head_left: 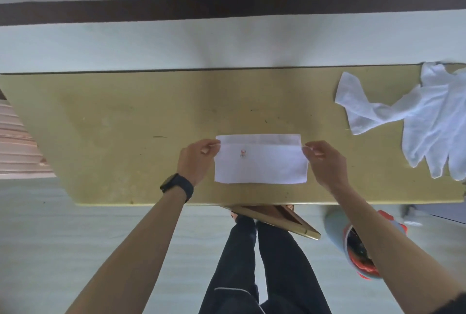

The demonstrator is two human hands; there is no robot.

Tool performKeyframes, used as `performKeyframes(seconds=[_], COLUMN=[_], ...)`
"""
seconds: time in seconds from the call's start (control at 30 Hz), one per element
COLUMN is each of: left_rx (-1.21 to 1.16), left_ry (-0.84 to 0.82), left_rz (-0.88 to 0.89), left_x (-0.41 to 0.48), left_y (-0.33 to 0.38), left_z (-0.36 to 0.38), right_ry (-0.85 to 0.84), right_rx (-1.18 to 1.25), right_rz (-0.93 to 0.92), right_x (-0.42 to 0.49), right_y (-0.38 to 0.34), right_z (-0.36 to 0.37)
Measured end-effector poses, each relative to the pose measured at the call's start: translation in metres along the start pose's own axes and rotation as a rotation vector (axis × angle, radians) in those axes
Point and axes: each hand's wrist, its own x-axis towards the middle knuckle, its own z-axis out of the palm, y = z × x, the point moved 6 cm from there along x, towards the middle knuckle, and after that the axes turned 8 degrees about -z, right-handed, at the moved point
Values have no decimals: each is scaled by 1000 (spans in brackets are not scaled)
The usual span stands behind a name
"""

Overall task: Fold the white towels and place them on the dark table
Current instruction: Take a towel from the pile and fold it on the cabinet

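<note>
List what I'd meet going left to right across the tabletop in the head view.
On the table: left hand → folded towel, pinched at each end by a hand → right hand → heap of unfolded towels at the far right.

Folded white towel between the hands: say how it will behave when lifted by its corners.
Probably floppy: the folded white towel lies flat in thin layers, so its middle would likely sag between the left hand and right hand. Probably light, since fingertip pinches hold its corners. The fold may fall open.
</note>
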Motion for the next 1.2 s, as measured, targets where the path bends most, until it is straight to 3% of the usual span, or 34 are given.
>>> performKeyframes(seconds=[0.17,0.73,0.9,1.07,1.2], left_rx=[-4,211,326,571,646], left_ry=[45,135,140,355,238], left_rz=[-55,39,113,455,707], left_x=[35,49,42,19,4], left_y=[-13,-9,-3,10,11], left_z=[12,18,21,39,83], right_ry=[125,194,211,321,210], right_rx=[35,-184,-160,-156,-442], right_rz=[-47,-140,-94,-168,-158], right_x=[30,44,42,-1,-35], right_y=[0,3,2,-18,-14], right_z=[16,34,33,33,74])
